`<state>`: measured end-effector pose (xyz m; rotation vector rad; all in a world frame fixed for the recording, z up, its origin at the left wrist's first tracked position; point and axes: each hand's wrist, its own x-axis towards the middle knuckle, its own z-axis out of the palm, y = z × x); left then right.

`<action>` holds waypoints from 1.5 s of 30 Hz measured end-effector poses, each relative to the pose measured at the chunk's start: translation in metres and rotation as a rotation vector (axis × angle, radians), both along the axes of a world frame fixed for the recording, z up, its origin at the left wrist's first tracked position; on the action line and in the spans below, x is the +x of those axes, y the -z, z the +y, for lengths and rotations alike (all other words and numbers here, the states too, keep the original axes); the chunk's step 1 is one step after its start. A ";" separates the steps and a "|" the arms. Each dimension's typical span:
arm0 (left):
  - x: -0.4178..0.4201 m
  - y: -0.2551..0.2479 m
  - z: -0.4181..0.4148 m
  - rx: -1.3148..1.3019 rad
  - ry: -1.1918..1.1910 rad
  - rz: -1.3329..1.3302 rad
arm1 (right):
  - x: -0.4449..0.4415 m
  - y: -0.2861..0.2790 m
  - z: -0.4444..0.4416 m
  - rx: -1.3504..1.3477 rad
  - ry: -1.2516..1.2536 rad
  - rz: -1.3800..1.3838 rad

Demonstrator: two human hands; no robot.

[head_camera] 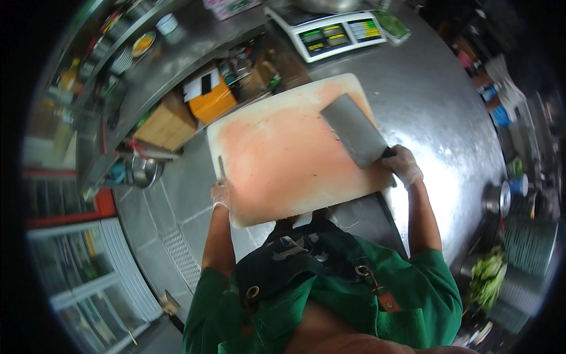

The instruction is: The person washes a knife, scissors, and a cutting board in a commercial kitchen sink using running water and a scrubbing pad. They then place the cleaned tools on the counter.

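A large white plastic cutting board (283, 150), stained pink and flecked with small red bits, spans the space before me, its left part over the floor and its right part over a steel counter. My left hand (220, 194), in a clear plastic glove, grips its left edge by the handle slot. In a matching glove, my right hand (403, 164) is closed around the dark handle of a cleaver (353, 128). The broad blade lies flat over the board's right side. Whether my right fingers also hold the board's edge is hidden.
On the steel counter (420, 75) stands a digital scale (338, 34) bearing a metal bowl (327, 3), beside a bag of greens (391, 25). Cardboard boxes (168, 121) fill a shelf at left. Leafy lettuce (487, 276) and a steel pot (497, 198) are at right.
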<state>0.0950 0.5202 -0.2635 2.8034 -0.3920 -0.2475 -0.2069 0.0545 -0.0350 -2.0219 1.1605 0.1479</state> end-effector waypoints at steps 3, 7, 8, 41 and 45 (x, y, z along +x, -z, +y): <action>-0.011 -0.043 -0.003 -0.161 -0.127 0.058 | 0.004 -0.006 0.003 0.179 0.046 -0.007; -0.022 -0.144 -0.001 -0.311 -0.380 0.181 | -0.009 0.027 0.018 0.042 -0.413 -0.584; -0.023 -0.171 0.003 -0.411 -0.475 0.297 | -0.009 0.038 0.024 0.321 -0.221 -0.669; 0.312 -0.229 0.833 -0.396 -1.174 -0.403 | 0.836 0.065 0.729 0.615 -0.761 -0.356; 0.347 -0.197 0.956 -0.259 -0.947 -0.540 | 0.899 -0.043 0.855 0.486 -0.821 -0.121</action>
